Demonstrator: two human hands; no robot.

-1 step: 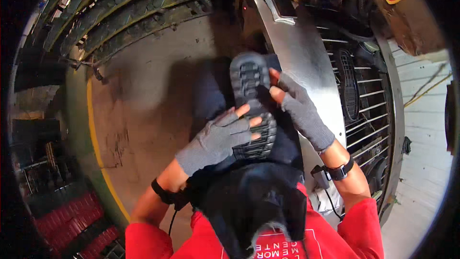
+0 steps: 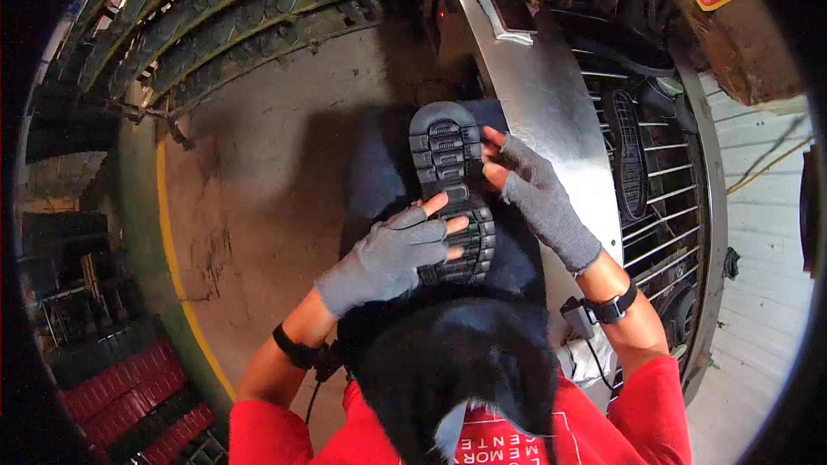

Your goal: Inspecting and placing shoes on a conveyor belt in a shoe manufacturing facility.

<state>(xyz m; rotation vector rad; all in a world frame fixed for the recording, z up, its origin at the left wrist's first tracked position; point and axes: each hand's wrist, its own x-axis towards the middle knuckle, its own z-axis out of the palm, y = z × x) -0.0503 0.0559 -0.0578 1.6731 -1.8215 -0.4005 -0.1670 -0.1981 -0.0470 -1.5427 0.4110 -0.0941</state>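
Observation:
A black shoe sole [image 2: 448, 155] lies lengthwise over my lap, its ridged tread facing up and its rounded end pointing away from me. My left hand [image 2: 392, 250], in a grey fingerless glove, grips it from the left, with the fingers laid across its middle and near part. On the opposite side, my right hand [image 2: 530, 185] wears a matching glove. Its bent fingers and thumb close at the sole's right edge, near the far end. The sole's underside and part of its middle are hidden.
At my right runs a metal bench [image 2: 547, 95] with a phone [image 2: 508, 7] on it. Beyond is a barred rack [image 2: 668, 170] holding another black sole [image 2: 631, 155]. Loaded shelves [image 2: 250, 17] stand far left, dark red ridged pieces [image 2: 129, 383] near left. A cable [image 2: 594, 362] hangs by my right wrist.
The far end of the sole has shifted slightly toward me and left, and its tread shows more sharply. Both hands keep nearly the same places on it.

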